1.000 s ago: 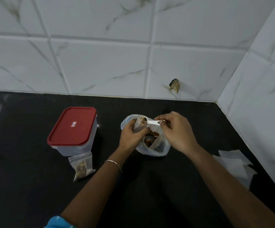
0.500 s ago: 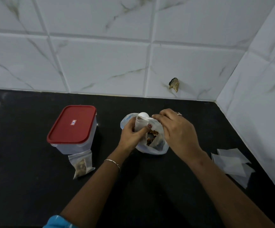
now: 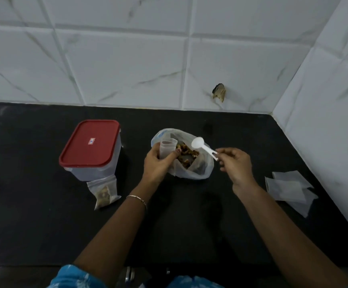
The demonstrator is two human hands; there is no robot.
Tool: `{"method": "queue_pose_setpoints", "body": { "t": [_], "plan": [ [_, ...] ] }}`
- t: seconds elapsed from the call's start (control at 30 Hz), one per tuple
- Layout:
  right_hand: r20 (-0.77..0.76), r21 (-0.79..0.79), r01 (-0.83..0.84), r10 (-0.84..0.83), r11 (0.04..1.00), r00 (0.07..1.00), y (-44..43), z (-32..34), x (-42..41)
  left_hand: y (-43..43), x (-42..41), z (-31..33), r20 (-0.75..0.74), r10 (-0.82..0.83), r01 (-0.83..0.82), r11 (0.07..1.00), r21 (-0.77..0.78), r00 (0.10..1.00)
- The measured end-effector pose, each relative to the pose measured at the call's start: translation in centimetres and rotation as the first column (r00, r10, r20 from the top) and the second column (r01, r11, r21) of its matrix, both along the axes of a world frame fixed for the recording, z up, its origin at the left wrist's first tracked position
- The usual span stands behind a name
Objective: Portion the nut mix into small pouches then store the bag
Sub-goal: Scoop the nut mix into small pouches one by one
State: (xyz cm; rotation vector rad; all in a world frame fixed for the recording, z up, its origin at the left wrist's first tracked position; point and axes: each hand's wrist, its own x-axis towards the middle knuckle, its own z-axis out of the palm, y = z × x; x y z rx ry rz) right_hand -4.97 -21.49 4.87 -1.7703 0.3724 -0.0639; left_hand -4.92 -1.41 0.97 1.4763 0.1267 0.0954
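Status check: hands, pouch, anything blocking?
Left hand grips open pouch at nut bag mouth. Right hand pinches white spoon above bag. Nothing in the way.

- The left hand [image 3: 158, 163] grips an open pouch [image 3: 167, 149], upright at the bag's [image 3: 202, 171] 9 o'clock rim.
- The right hand [image 3: 236, 165] pinches the handle of a white spoon [image 3: 202, 145]; the spoon's bowl points to 10 o'clock, over the nuts [image 3: 186, 154].
- A red-lidded box [image 3: 90, 142] stands at 9 o'clock from the bag, with a filled pouch [image 3: 104, 191] just beside its 6 o'clock side.
- Empty pouches [image 3: 287, 188] lie at 4 o'clock.

Blue patterned sleeve [image 3: 73, 277], thin bracelet [image 3: 136, 199] — metal chain
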Motion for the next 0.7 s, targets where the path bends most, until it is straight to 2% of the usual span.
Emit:
{"method": "queue_pose_setpoints", "body": {
  "t": [0.13,0.2,0.33,0.43,0.5,0.53,0.57,0.63,0.7],
  "plan": [
    [-0.164,0.078,-0.008,0.021,0.997,0.986,-0.2,-2.7,-0.9,0.7,-1.6,-0.5,-0.034,0.016,-0.016,1.000,-0.010,0.999],
    [-0.193,0.105,-0.023,0.043,0.994,0.980,0.0,-3.5,-1.2,0.9,-2.3,-0.8,-0.048,0.026,-0.026,1.000,0.001,0.998],
    [-0.186,0.033,-0.039,0.044,0.999,0.982,0.0,-4.9,-1.3,0.9,-3.4,-1.2,-0.074,0.032,-0.031,0.999,0.006,0.997],
    [-0.145,-0.092,-0.021,0.007,0.996,0.989,0.0,-5.3,-1.2,0.5,-3.9,-1.2,-0.075,0.026,-0.025,1.000,0.014,0.997],
    [-0.034,-0.254,-0.003,-0.006,0.967,0.999,0.3,-4.6,-1.3,0.2,-4.0,-0.8,-0.077,0.018,-0.018,1.000,0.009,0.997],
    [0.053,-0.287,-0.002,0.018,0.958,0.998,0.8,-3.9,-1.5,0.0,-4.1,-0.7,-0.072,0.016,-0.015,1.000,0.005,0.997],
    [0.141,-0.281,-0.030,0.072,0.959,0.987,1.3,-3.1,-1.6,-0.1,-4.1,-0.6,-0.065,0.015,-0.015,1.000,0.001,0.998],
    [0.268,-0.250,-0.209,0.275,0.945,0.923,2.7,-0.9,-2.0,-0.5,-4.1,-0.3,-0.051,0.016,-0.016,1.000,0.000,0.999],
    [0.268,-0.355,-0.419,0.521,0.836,0.811,4.1,1.3,-2.5,-0.7,-3.9,-0.2,-0.024,0.012,-0.012,1.000,-0.010,1.000]
  ]
}}
